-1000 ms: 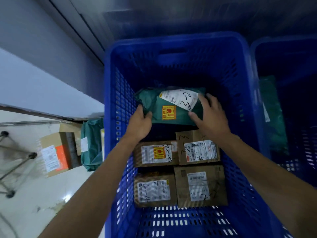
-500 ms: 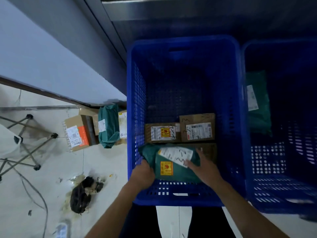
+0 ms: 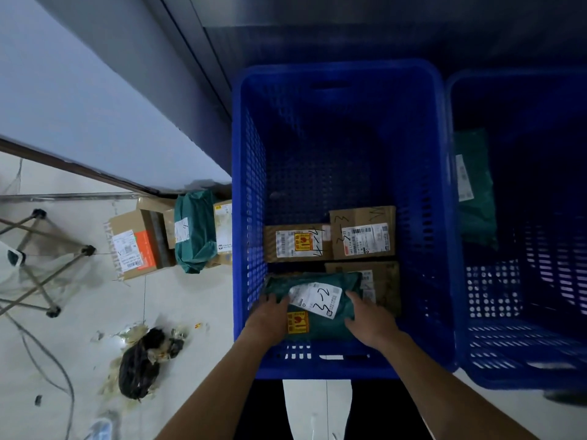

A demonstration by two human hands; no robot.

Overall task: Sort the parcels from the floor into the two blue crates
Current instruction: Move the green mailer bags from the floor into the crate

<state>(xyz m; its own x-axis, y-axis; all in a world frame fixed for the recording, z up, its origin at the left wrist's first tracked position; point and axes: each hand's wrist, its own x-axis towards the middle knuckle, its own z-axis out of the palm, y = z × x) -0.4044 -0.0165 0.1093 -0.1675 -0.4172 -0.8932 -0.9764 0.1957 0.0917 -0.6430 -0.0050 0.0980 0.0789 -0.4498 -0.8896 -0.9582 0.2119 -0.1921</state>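
Observation:
A green bag parcel [image 3: 320, 315] with a white label marked "3-2" lies in the near end of the left blue crate [image 3: 247, 192], on top of cardboard boxes. My left hand [image 3: 268, 319] grips its left edge and my right hand [image 3: 368, 320] presses on its right side. Behind it in the crate sit two labelled cardboard boxes [image 3: 297, 242] [image 3: 362, 231], and a third box [image 3: 381, 281] shows partly under the bag. The right blue crate [image 3: 514, 350] holds another green bag [image 3: 473, 188] against its left wall.
On the floor left of the crate stand a green bag parcel [image 3: 193, 230] and cardboard boxes [image 3: 133, 242] against the wall. A dark lump of rubbish [image 3: 143, 363], a cable [image 3: 47, 360] and a folding metal stand [image 3: 35, 262] lie further left.
The green bag moved with both hands from the far part of the crate toward me, now resting over the near boxes. The view has pulled back and up.

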